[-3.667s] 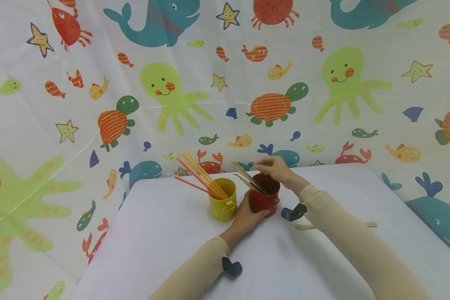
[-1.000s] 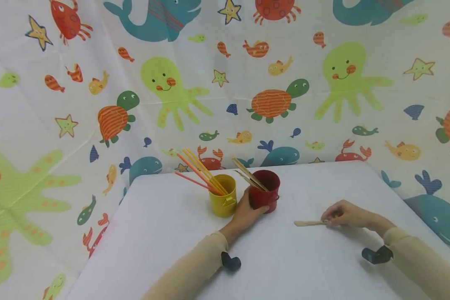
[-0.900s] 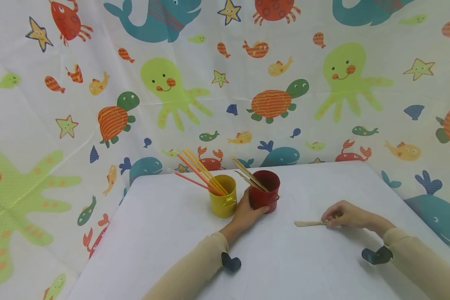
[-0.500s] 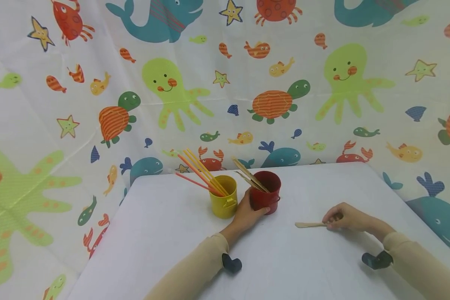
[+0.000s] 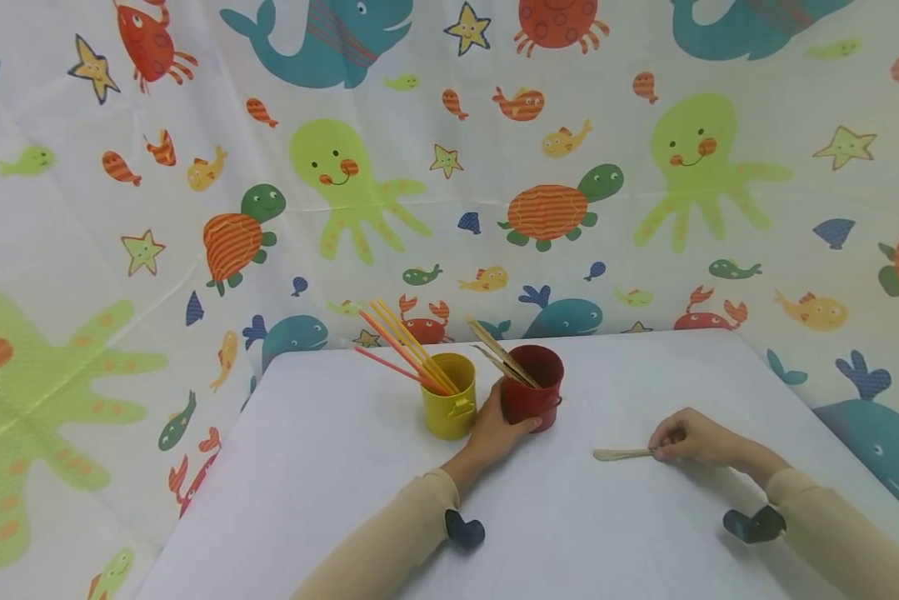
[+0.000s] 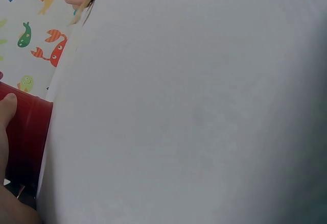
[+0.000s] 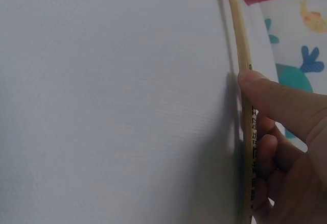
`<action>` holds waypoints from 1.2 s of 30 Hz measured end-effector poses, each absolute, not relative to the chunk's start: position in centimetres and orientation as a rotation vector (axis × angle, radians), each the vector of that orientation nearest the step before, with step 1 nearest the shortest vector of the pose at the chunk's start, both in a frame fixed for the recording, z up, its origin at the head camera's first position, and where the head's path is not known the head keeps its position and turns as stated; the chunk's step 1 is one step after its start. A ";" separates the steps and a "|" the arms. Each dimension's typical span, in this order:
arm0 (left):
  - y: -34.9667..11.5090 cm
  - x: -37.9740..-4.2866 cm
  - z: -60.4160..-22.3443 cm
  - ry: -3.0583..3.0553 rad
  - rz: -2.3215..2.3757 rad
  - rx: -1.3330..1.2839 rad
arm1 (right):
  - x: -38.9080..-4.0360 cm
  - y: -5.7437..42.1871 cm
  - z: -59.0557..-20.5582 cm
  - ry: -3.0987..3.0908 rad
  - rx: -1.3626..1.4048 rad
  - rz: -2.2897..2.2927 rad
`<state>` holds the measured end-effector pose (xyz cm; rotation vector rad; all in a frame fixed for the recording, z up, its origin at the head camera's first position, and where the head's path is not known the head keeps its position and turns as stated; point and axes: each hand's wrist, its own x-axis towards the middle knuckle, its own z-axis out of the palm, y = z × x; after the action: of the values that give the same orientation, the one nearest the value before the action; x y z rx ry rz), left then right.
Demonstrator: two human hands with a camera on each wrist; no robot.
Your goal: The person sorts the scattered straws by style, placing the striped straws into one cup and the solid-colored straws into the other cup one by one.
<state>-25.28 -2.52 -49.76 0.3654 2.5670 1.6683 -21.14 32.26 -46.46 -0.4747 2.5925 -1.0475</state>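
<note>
My left hand (image 5: 491, 429) grips the side of a small red bucket (image 5: 531, 410), its thumb across the front. Several thin wooden sticks (image 5: 501, 360) lean leftward out of that bucket. Farther right, my right hand (image 5: 696, 438) pinches a long, slim wooden stick (image 5: 620, 454) between thumb and fingers. Dark printed characters run along the stick's side (image 7: 253, 147) in the right wrist view. Its far end widens and points left toward the red bucket. The part behind my right fingers is hidden in the head view.
A yellow bucket (image 5: 447, 418) stands just left of the red one, with several orange and yellow sticks (image 5: 407, 342) leaning out. White cloth covers the table (image 5: 329, 483). A sea-animal patterned curtain (image 5: 449, 217) hangs behind it.
My right hand has moved from the red bucket's rim to the stick lying at the right and now pinches it. The stick has turned slightly. My left hand stays on the red bucket.
</note>
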 end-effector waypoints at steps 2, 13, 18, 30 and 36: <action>-2.5 -25.3 -49.8 2.568 1.665 0.365 | -21.2 32.4 -46.4 2.589 -0.442 -1.035; -2.4 -25.3 -49.9 2.578 1.665 0.367 | -22.2 32.2 -43.3 2.517 -0.433 -1.120; -2.4 -25.4 -50.0 2.575 1.674 0.378 | -22.8 31.7 -41.4 2.504 -0.430 -1.189; -2.6 -25.7 -49.9 2.562 1.693 0.403 | -23.5 29.7 -38.3 2.601 -0.420 -1.259; -2.6 -25.7 -50.0 2.573 1.672 0.404 | -24.0 28.7 -37.3 2.639 -0.385 -1.312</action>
<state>-25.66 -2.59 -50.03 0.4039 2.5734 1.6725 -24.03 28.70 -37.25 -0.3849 2.6394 -1.3115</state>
